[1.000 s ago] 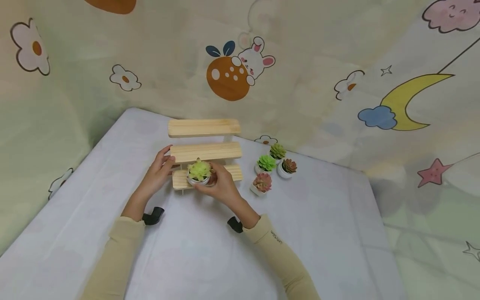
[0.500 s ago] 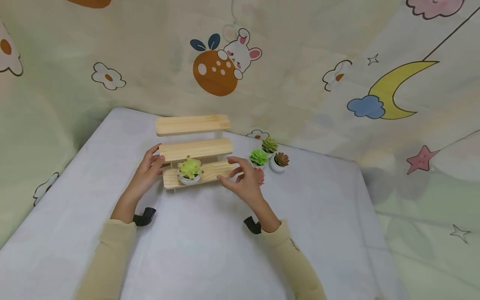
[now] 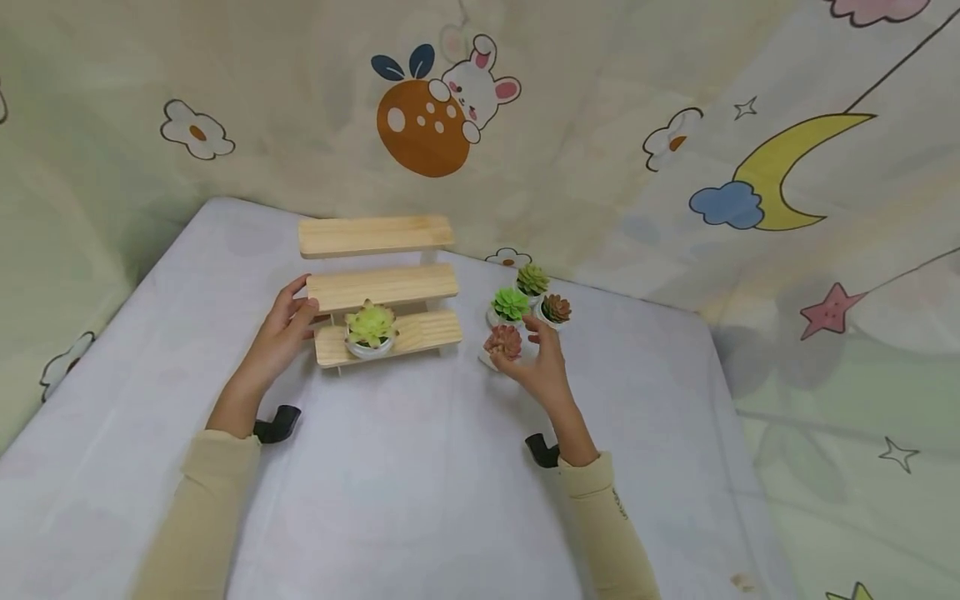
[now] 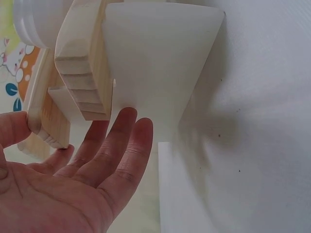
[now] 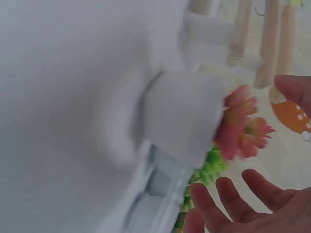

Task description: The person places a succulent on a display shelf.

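A wooden three-tier shelf stand [image 3: 381, 287] with pale planks stands at the back left of the table. My left hand [image 3: 281, 329] holds the left end of its middle plank [image 4: 46, 116], thumb on one edge and a fingertip on the other; the remaining fingers extend beside the translucent side panel [image 4: 160, 63]. On the lowest plank sits a light green succulent [image 3: 371, 325] in a round white pot. My right hand [image 3: 543, 367] has its thumb and fingers spread about a pink succulent [image 3: 504, 342], whose angular white pot [image 5: 182, 119] stands on the table. A gap shows between fingers and plant in the right wrist view.
Behind the pink plant are several potted succulents: a bright green one [image 3: 511, 304], a darker green one [image 3: 532, 280] and a reddish-brown one [image 3: 556, 308]. A white cloth [image 3: 390, 483] covers the table. A printed curtain [image 3: 585, 150] hangs behind it.
My right hand has let go of the light green succulent on the lowest plank and moved right to the pink succulent. My left hand has kept its place at the stand. The head view has shifted slightly.
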### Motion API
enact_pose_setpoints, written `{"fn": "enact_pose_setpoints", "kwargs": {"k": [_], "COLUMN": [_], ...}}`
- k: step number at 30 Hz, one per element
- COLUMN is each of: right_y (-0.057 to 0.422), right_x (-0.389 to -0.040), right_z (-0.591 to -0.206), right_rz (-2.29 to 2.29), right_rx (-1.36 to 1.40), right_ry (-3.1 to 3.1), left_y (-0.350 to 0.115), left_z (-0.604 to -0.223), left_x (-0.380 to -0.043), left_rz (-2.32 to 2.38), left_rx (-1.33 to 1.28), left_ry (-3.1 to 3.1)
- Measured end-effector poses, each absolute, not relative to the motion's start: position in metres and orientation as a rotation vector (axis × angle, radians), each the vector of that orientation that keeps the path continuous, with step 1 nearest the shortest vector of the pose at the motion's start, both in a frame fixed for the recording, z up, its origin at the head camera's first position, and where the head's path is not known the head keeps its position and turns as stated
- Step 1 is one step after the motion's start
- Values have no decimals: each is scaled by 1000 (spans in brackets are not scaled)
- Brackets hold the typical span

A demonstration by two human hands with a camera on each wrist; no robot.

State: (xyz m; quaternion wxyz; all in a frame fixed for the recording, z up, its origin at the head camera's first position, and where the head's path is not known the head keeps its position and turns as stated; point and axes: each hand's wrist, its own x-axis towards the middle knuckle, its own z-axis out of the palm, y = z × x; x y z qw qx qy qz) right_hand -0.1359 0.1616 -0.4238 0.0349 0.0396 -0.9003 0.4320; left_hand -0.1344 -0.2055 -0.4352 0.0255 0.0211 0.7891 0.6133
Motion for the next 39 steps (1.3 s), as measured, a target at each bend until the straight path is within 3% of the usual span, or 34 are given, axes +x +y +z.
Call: {"fn": "enact_pose_setpoints", "kwargs": {"k": [10, 27, 39], "right_y": [166, 167, 114], "right_x": [-144, -138, -144], "right_z": [-445, -445, -421], "right_rz": [1428, 1416, 1605], "right_rx": [119, 54, 227], "right_ry": [-2857, -2781, -2495], "left_y": [-206, -206, -205], "left_z": [-434, -439, -439], "left_x": [-137, -133, -136], "left_rz": [1907, 1918, 1919], "left_rx": [59, 54, 55], "left_ry": [2435, 2424, 2426]}}
